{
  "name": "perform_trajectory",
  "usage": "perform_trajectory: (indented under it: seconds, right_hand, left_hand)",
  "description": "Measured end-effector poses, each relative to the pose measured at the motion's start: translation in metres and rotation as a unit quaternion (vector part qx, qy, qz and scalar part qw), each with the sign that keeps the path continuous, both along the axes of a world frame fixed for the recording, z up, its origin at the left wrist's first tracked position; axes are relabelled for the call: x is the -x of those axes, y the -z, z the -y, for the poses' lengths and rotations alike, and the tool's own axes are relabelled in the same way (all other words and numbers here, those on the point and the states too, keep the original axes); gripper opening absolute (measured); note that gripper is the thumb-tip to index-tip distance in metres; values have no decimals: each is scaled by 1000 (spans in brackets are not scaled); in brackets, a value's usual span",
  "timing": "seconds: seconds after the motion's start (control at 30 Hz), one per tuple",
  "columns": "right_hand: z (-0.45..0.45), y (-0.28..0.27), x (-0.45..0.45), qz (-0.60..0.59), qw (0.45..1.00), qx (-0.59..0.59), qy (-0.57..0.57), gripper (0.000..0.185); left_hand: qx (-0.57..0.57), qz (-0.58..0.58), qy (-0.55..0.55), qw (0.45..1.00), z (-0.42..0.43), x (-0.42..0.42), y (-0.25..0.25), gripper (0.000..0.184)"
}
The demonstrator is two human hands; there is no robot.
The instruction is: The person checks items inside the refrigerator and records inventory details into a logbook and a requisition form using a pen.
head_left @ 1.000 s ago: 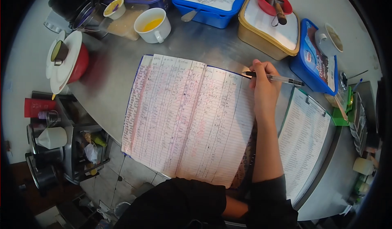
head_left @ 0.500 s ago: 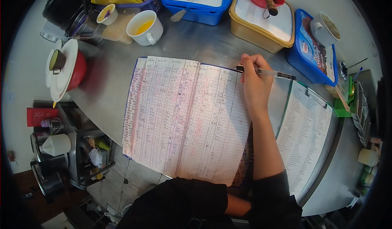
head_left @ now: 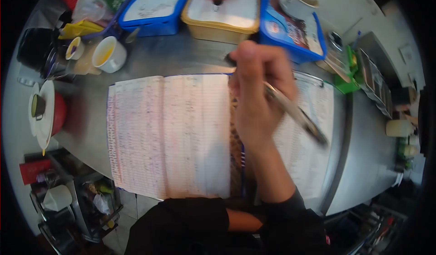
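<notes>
My right hand (head_left: 261, 96) is raised above the table, just right of an open notebook (head_left: 195, 132), and blurred by motion. Its fingers are closed around a pen (head_left: 299, 116), whose clear barrel slants down to the right. Handwritten columns fill the ruled pages, which lie flat. Under and beyond my right wrist is a clipboard holding a printed sheet (head_left: 309, 132). A bare strip of my left forearm (head_left: 245, 221) crosses in front of my body at the bottom; the left hand itself is hidden.
Along the back stand a white cup of yellow liquid (head_left: 109, 55), a blue tub (head_left: 156, 25), a tan tub (head_left: 222, 30) with a red bowl on it, and another blue tub (head_left: 290, 46) carrying a cup. A green holder (head_left: 347, 82) sits right. Left is a red pot (head_left: 59, 112).
My right hand has lifted away from the notebook's right page with the pen, which now tilts downward to the right. The camera view has turned right, so the notebook and tubs appear farther left.
</notes>
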State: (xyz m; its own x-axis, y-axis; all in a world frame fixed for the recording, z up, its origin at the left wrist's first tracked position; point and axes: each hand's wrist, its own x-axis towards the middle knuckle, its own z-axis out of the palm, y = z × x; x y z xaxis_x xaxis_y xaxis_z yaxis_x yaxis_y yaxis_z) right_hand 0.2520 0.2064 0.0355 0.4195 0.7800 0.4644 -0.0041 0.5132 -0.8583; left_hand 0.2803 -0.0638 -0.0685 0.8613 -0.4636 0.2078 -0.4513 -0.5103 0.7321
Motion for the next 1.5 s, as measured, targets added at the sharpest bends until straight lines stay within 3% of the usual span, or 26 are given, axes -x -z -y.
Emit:
perform_trajectory:
  seconds: [0.1, 0.2, 0.27, 0.33, 0.37, 0.43, 0.57, 0.7, 0.73, 0.77, 0.8, 0.83, 0.87, 0.9, 0.93, 1.0, 1.03, 1.1, 1.23, 1.3, 1.5]
  right_hand:
    - [45, -36, -67, 265, 934, -130, 203, 27]
    - [91, -17, -141, 238, 932, 81, 260, 23]
    - [125, 38, -200, 316, 857, 277, 298, 28]
    - [163, 82, -218, 308, 843, 322, 300, 27]
    - [170, 83, -214, 308, 844, 319, 301, 27]
    - [179, 87, -198, 426, 780, 289, 356, 29]
    - [183, 77, -185, 402, 773, 343, 352, 34]
    - [189, 82, -180, 403, 762, 339, 378, 34]
    - [193, 84, -181, 398, 765, 339, 376, 33]
    - [194, 83, -181, 391, 763, 356, 372, 31]
    - [195, 82, -179, 387, 767, 355, 368, 31]
    - [195, 81, -177, 382, 770, 354, 368, 31]
    - [195, 79, -174, 377, 772, 354, 369, 30]
    - [196, 78, -173, 393, 768, 348, 367, 29]
    - [197, 79, -172, 390, 773, 344, 364, 29]
    - [198, 81, -167, 389, 777, 322, 376, 28]
    - [198, 78, -163, 383, 773, 339, 375, 27]
    - [199, 83, -167, 384, 774, 335, 375, 27]
    - [201, 81, -166, 364, 777, 347, 378, 27]
    - [200, 82, -166, 350, 774, 358, 387, 25]
    - [212, 86, -167, 313, 790, 348, 395, 24]
  left_hand:
    - [-31, -2, 27, 999, -9, 0, 5, 21]
    - [-37, 17, 20, 999, -9, -4, 13, 21]
    - [-9, 50, -30, 998, -8, 0, 20, 17]
    - [14, 81, -77, 994, -8, -1, 22, 13]
    - [-2, 76, -80, 994, -5, -1, 22, 13]
    - [-6, 94, -98, 991, 0, 1, 22, 13]
    - [11, 86, -74, 993, -11, 4, 16, 12]
    - [17, -51, -72, 996, -35, 24, -34, 16]
    - [97, 24, -167, 981, -62, 39, -57, 18]
    - [174, 101, -258, 945, -87, 60, -73, 21]
    - [107, 135, -407, 897, -101, 82, -65, 25]
    - [7, 74, -544, 836, -133, 114, -67, 29]
    - [35, 72, -699, 711, -161, 146, -52, 37]
    - [-128, 15, -779, 614, -183, 177, -68, 41]
    - [-201, 19, -812, 548, -198, 211, -59, 46]
    - [-221, -54, -873, 431, -210, 250, -50, 51]
    - [-223, -58, -875, 426, -212, 253, -43, 51]
    - [-199, -200, -896, 344, -217, 254, -35, 63]
    - [-217, -200, -909, 294, -217, 278, -41, 73]
    - [-164, -184, -951, 187, -217, 308, -24, 73]
    - [-173, -82, -949, 251, -230, 300, -5, 70]
